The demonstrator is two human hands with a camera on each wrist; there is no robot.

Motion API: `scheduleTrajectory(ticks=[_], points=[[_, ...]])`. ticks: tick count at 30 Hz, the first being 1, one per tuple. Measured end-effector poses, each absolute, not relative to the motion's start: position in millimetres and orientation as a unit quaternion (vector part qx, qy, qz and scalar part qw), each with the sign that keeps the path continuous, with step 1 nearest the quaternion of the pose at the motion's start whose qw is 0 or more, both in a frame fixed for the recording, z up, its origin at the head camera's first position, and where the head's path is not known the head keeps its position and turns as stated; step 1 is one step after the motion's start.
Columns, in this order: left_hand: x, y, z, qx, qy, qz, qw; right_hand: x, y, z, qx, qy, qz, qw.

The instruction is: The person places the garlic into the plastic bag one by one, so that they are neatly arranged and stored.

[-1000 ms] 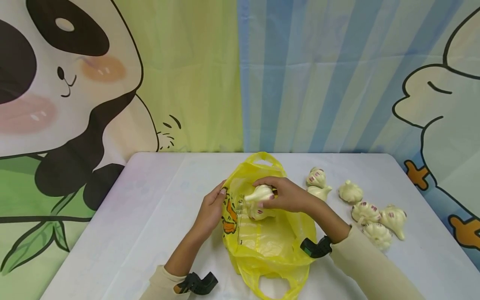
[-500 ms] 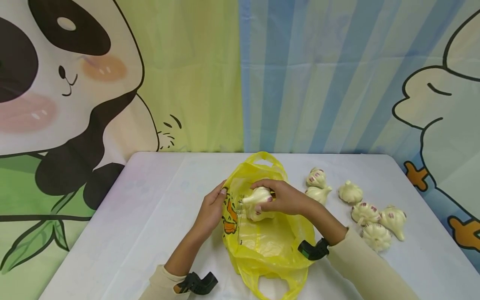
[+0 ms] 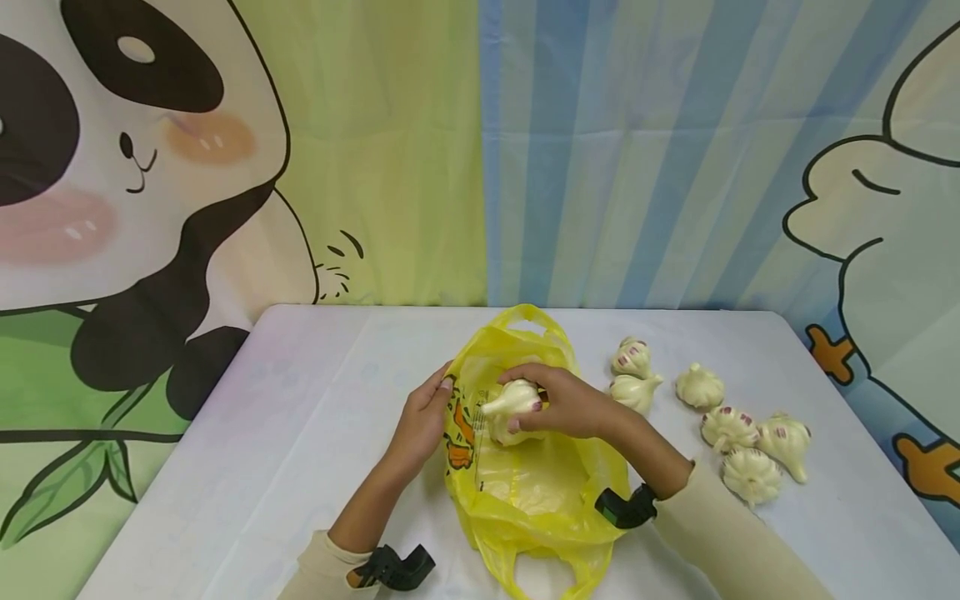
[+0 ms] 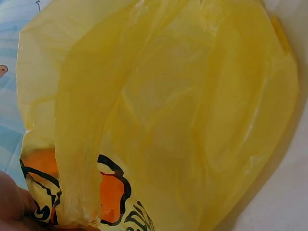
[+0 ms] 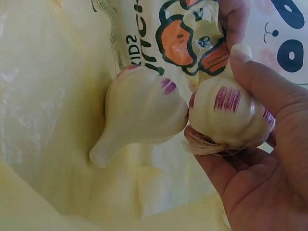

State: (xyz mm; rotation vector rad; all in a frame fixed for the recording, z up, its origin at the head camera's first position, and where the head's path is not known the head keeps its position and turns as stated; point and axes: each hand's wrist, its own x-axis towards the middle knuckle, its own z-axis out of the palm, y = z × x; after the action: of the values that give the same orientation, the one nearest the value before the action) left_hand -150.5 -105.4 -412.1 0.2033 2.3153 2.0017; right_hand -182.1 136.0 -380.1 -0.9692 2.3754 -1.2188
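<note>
A yellow plastic bag (image 3: 536,492) with an orange cartoon print lies on the table, its mouth held wide. At its left rim my left hand (image 3: 418,425) pinches the plastic between thumb and fingers; only a bit of that hand shows in the left wrist view, beside the bag (image 4: 183,96). My right hand (image 3: 568,406) is inside the bag mouth and grips a white garlic bulb (image 5: 231,115) with purple streaks and a tuft of roots. Right beside it, a second garlic bulb (image 5: 142,108) lies on the bag's plastic, its stem turned away.
Right of the bag, two garlic bulbs (image 3: 633,392) lie close together. Farther right is a loose group of several more garlic bulbs (image 3: 752,475) on the white table (image 3: 315,433). Behind the table hangs a printed curtain (image 3: 390,150) with cartoon animals.
My right hand has moved slightly left and down in the head view with the garlic bulb, closer over the bulb in the bag. The left hand stays at the bag's rim.
</note>
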Motion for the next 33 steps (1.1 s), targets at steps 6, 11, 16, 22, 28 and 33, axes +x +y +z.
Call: scheduleTrajectory(ticks=[6, 11, 16, 22, 28, 33], points=[[-151, -105, -411, 0.068, 0.755, 0.651, 0.036, -172, 132, -377, -0.358, 0.807, -0.431, 0.189], [-150, -105, -411, 0.071, 0.755, 0.651, 0.033, -168, 133, -376, -0.366, 0.791, -0.440, 0.217], [-150, -105, -412, 0.072, 0.755, 0.650, 0.033, -169, 135, -379, -0.362, 0.786, -0.448, 0.224], [-150, -105, -411, 0.071, 0.759, 0.647, 0.032, -170, 137, -387, -0.352, 0.809, -0.439, 0.171], [-150, -106, -412, 0.062, 0.765, 0.640, 0.034, -172, 136, -406, -0.341, 0.855, -0.367, 0.133], [-152, -107, -412, 0.068, 0.761, 0.645, 0.030, -172, 134, -415, -0.337, 0.859, -0.359, 0.142]])
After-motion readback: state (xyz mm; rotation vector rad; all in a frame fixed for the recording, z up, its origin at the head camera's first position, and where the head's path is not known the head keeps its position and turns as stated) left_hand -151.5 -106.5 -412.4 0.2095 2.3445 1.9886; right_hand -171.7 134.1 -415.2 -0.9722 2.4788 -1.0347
